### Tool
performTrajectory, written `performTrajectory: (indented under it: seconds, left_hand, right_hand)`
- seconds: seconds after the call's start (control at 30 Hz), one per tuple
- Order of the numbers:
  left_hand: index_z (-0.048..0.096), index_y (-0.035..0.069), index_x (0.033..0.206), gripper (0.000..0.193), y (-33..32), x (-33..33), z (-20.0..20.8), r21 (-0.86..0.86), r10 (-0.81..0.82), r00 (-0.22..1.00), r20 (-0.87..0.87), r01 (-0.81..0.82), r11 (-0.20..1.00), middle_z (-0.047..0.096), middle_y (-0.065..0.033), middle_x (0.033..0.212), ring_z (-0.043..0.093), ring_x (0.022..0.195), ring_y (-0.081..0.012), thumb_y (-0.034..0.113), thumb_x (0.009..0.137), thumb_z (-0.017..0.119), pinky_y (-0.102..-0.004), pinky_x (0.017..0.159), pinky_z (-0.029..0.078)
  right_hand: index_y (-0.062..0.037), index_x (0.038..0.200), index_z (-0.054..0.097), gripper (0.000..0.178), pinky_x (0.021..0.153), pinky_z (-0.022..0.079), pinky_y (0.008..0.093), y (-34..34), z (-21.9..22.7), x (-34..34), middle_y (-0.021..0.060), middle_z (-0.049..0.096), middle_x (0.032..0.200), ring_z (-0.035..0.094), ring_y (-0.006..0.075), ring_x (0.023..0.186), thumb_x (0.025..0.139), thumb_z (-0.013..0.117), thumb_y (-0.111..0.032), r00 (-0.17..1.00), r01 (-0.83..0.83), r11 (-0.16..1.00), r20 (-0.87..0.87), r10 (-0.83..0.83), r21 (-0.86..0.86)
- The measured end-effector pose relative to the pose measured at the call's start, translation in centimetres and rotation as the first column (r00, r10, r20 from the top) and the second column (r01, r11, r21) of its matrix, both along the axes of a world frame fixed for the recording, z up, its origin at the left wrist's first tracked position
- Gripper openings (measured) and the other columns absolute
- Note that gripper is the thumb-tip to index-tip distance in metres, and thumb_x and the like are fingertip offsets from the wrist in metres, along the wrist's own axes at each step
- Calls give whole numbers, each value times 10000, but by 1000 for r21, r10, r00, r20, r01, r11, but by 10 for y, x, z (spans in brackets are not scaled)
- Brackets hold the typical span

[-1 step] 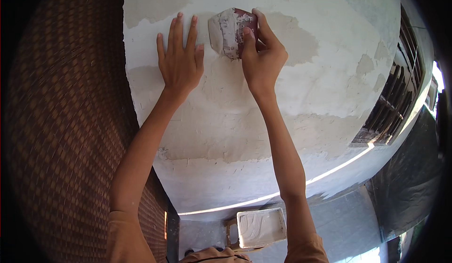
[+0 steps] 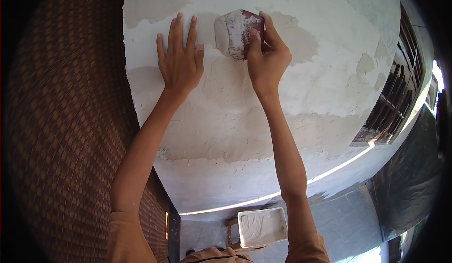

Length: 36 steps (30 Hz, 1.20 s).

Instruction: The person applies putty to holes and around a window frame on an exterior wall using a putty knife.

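A plastered wall (image 2: 226, 98) in white and beige patches fills the middle of the view. My left hand (image 2: 181, 60) lies flat against its upper left part, fingers spread, holding nothing. To the right of it, my right hand (image 2: 270, 60) grips a flat dark red putty spreader (image 2: 235, 34) by its right edge. The thumb lies over the spreader's face, and the other fingers are mostly hidden behind it. Pale putty coats the left part of the tool, which is held up to the wall.
Below stands a rectangular tray (image 2: 239, 232) with pale putty in it, on a wooden support (image 2: 232, 232). A brown woven panel (image 2: 70, 131) borders the wall on the left. At right are a barred window (image 2: 388, 107) and dark sheeting (image 2: 409, 178).
My right hand and the putty spreader have shifted slightly to the right and a little down. My left hand stays in place.
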<state>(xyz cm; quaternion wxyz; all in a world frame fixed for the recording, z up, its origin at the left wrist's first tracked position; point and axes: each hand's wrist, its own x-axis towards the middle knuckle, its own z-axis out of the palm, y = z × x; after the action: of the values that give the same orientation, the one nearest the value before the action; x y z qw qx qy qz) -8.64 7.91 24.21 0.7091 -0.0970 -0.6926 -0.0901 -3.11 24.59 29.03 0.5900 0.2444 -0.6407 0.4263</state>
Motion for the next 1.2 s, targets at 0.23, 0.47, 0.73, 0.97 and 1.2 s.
performTrajectory:
  seconds: [0.23, 0.47, 0.73, 0.97, 1.2]
  left_hand:
    - [331, 144, 1499, 557, 15, -1, 1, -9, 20, 1000, -16, -20, 1000, 293, -135, 1543, 272, 1428, -280, 270, 965, 426, -553, 1135, 167]
    - [318, 126, 1503, 562, 5, 0, -1, -10, 27, 999, -23, -27, 1000, 282, -138, 1545, 266, 1429, -301, 257, 964, 402, -567, 1126, 170]
    - [318, 128, 1504, 554, 5, 0, 0, -22, 34, 999, -5, -34, 999, 278, -152, 1543, 257, 1432, -308, 263, 970, 381, -577, 1129, 152]
    - [350, 187, 1497, 528, 7, -4, -3, -2, 10, 1000, -17, -10, 1000, 286, -151, 1547, 263, 1433, -304, 354, 996, 350, -574, 1137, 129]
    - [349, 204, 1499, 549, 0, 0, -1, 23, 17, 1000, 18, -17, 1000, 263, -151, 1556, 230, 1444, -315, 359, 973, 391, -578, 1137, 114]
  right_hand:
    - [43, 1290, 548, 358, 540, 553, 259, 73, 0, 20, 154, 678, 978, 676, 167, 740, 935, 530, 6, 978, -156, 901, -190, 84, -405]
    - [-8, 1276, 594, 355, 553, 457, 228, 37, -17, 3, 59, 655, 802, 519, 62, 598, 923, 570, 12, 996, -88, 953, -36, 81, -289]
    - [8, 1298, 567, 363, 555, 436, 221, 15, -19, 3, 21, 614, 766, 501, 54, 594, 936, 567, -17, 981, -196, 973, -30, 194, -118]
    - [26, 1303, 554, 371, 546, 485, 240, 59, -7, 14, 116, 686, 928, 577, 95, 630, 933, 548, 3, 985, -125, 862, -167, 48, -491]
    - [-2, 1273, 587, 354, 604, 480, 256, 5, -2, -8, 81, 665, 801, 541, 77, 624, 920, 570, -17, 994, -111, 992, 2, 111, -60]
